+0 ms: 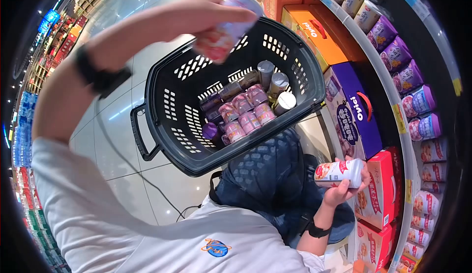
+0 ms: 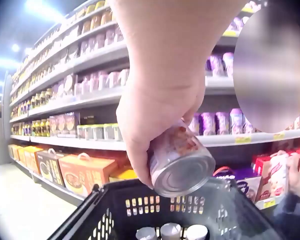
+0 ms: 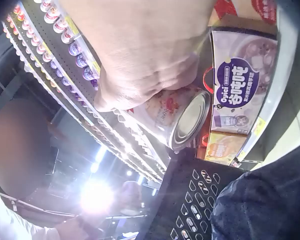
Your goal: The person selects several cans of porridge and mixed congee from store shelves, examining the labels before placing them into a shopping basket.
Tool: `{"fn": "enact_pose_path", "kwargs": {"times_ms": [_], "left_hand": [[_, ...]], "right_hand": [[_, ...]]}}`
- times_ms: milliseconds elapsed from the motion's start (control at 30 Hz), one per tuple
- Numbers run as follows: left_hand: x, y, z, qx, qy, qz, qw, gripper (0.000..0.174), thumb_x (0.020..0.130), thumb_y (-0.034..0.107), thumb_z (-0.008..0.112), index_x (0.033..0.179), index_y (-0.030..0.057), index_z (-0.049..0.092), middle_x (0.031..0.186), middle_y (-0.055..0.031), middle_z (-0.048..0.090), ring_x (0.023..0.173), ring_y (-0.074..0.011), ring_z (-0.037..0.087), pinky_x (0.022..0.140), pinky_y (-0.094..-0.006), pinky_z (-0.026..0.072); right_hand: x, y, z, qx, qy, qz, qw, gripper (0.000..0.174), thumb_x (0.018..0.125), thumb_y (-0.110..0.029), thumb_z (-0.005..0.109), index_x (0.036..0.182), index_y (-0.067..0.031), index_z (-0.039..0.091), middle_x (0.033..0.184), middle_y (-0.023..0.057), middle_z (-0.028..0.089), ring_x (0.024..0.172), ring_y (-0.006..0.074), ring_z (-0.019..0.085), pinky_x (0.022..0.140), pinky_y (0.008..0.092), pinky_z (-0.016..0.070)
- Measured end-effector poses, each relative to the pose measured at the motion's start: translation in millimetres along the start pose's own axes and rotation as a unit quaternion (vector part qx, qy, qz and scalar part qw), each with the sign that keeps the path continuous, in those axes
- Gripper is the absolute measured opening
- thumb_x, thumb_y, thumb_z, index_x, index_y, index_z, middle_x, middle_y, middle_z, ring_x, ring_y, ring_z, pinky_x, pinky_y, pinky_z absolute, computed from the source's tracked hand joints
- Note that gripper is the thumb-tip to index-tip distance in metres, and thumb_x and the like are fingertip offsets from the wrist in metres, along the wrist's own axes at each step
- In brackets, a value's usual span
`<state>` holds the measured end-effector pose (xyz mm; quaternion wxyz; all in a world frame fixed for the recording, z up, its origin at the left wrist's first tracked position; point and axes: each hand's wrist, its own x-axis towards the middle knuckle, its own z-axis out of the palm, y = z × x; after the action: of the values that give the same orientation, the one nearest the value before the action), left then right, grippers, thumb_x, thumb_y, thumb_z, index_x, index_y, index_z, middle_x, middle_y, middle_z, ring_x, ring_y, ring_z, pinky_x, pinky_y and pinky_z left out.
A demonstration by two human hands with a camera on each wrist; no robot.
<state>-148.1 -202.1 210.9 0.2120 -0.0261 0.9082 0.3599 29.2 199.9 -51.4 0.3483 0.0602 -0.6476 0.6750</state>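
My left hand (image 1: 206, 15) grips a can with red and white print (image 1: 215, 45) over the black shopping basket (image 1: 231, 158). In the left wrist view, the metal end of this can (image 2: 184, 172) tilts down above the basket. Lower right in the head view, my right hand (image 1: 339, 192) holds a white can with a red label (image 1: 338, 172), lying sideways in the fingers beside the shelf. Inside the basket are several pink cans (image 1: 247, 106), a purple-topped can (image 1: 210, 131) and a white-lidded can (image 1: 285, 102).
Gift boxes line the right side: an orange box (image 1: 310, 33), a purple box (image 1: 355, 110) and a red box (image 1: 377, 187). Above them runs a shelf with purple cans (image 1: 396, 54) and several others. A thin cable (image 1: 152, 183) lies on the tiled floor (image 1: 118, 147).
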Motion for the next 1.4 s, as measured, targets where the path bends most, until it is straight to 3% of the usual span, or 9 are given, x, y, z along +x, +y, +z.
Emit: {"fn": "enact_pose_path", "kwargs": {"times_ms": [133,233,367,767,867,1000,1167,1300,1400], "left_hand": [[126.4,-43.7,64.5,0.086,0.074,0.055,0.992,0.062,0.074,0.054,0.08,0.107,0.001,0.075,0.099,-0.015,0.074,0.088,-0.0255,0.073,0.078,-0.0367,0.0588],[175.5,-81.5,109.0,0.142,0.118,0.006,0.983,0.093,0.063,0.049,0.086,0.128,-0.0075,0.051,0.12,-0.0237,0.066,0.114,-0.0322,0.066,0.093,-0.0374,0.055],[217.1,-143.4,145.7,0.096,0.127,0.02,0.987,0.076,0.07,0.038,0.084,0.126,-0.0026,0.054,0.113,-0.0224,0.068,0.106,-0.0313,0.068,0.091,-0.0378,0.0554],[244.0,-200.0,203.7,-0.002,0.254,-0.114,0.961,0.079,0.072,0.04,0.083,0.135,0.0031,0.053,0.12,-0.0172,0.07,0.111,-0.0284,0.069,0.093,-0.0361,0.0556],[237.6,-181.8,189.0,-0.006,0.188,-0.167,0.968,0.079,0.074,0.046,0.08,0.133,0.0009,0.054,0.12,-0.0182,0.07,0.113,-0.0286,0.069,0.097,-0.0372,0.0542],[231.0,-177.4,180.7,0.059,0.194,-0.134,0.97,0.081,0.075,0.056,0.076,0.129,-0.0016,0.056,0.121,-0.019,0.069,0.114,-0.0293,0.068,0.099,-0.0384,0.0529],[236.1,-168.8,180.4,0.299,0.04,-0.093,0.949,0.079,0.075,0.061,0.073,0.126,0.0014,0.061,0.127,-0.0186,0.067,0.117,-0.0315,0.066,0.098,-0.0411,0.0546],[253.8,-180.8,191.2,0.27,0.145,-0.036,0.951,0.07,0.072,0.047,0.082,0.124,0.0039,0.065,0.126,-0.019,0.067,0.117,-0.0322,0.067,0.097,-0.0417,0.0554],[265.4,-188.4,190.4,0.222,0.13,-0.056,0.965,0.072,0.072,0.045,0.083,0.124,-0.0011,0.063,0.123,-0.0201,0.068,0.112,-0.0302,0.069,0.096,-0.0398,0.0551]], "right_hand": [[-13.3,-10.8,-13.2,-0.021,0.015,-0.015,1.0,0.058,0.084,-0.03,0.064,0.131,-0.0117,0.036,0.135,0.0231,0.039,0.107,0.0393,0.058,0.083,0.0511,0.061],[-21.3,-14.4,-36.8,-0.064,-0.009,-0.036,0.997,0.059,0.086,-0.034,0.068,0.13,-0.0118,0.036,0.137,0.0226,0.037,0.107,0.0385,0.058,0.082,0.0504,0.0606],[-24.7,-17.7,-53.5,-0.119,-0.02,-0.036,0.992,0.058,0.086,-0.033,0.064,0.131,-0.0119,0.035,0.135,0.0218,0.038,0.107,0.0378,0.057,0.084,0.0501,0.0598],[-26.1,-3.8,-32.3,-0.174,-0.066,-0.028,0.982,0.058,0.088,-0.04,0.068,0.126,-0.0107,0.034,0.127,0.0203,0.039,0.1,0.0354,0.061,0.081,0.0471,0.0612],[-23.9,-6.2,-30.9,-0.182,-0.086,-0.039,0.979,0.059,0.088,-0.039,0.069,0.125,-0.0102,0.034,0.127,0.0205,0.039,0.099,0.0357,0.061,0.082,0.0466,0.0618],[-25.7,-8.4,-30.5,-0.175,-0.092,-0.042,0.979,0.058,0.089,-0.038,0.068,0.13,-0.0127,0.036,0.133,0.0214,0.039,0.101,0.0364,0.06,0.083,0.0474,0.0588],[-31.9,-15.4,-33.2,-0.191,-0.094,-0.045,0.976,0.06,0.088,-0.038,0.07,0.126,-0.0097,0.034,0.129,0.0212,0.039,0.101,0.0371,0.061,0.083,0.046,0.0622],[-34.9,-19.3,-41.0,-0.203,-0.093,-0.051,0.973,0.059,0.088,-0.037,0.07,0.126,-0.0093,0.034,0.13,0.0213,0.038,0.1,0.0373,0.062,0.083,0.0465,0.0618],[-38.2,-23.1,-47.1,-0.217,-0.079,-0.048,0.972,0.06,0.088,-0.037,0.07,0.126,-0.0092,0.034,0.131,0.0214,0.039,0.1,0.0374,0.062,0.083,0.0469,0.0614]]}}
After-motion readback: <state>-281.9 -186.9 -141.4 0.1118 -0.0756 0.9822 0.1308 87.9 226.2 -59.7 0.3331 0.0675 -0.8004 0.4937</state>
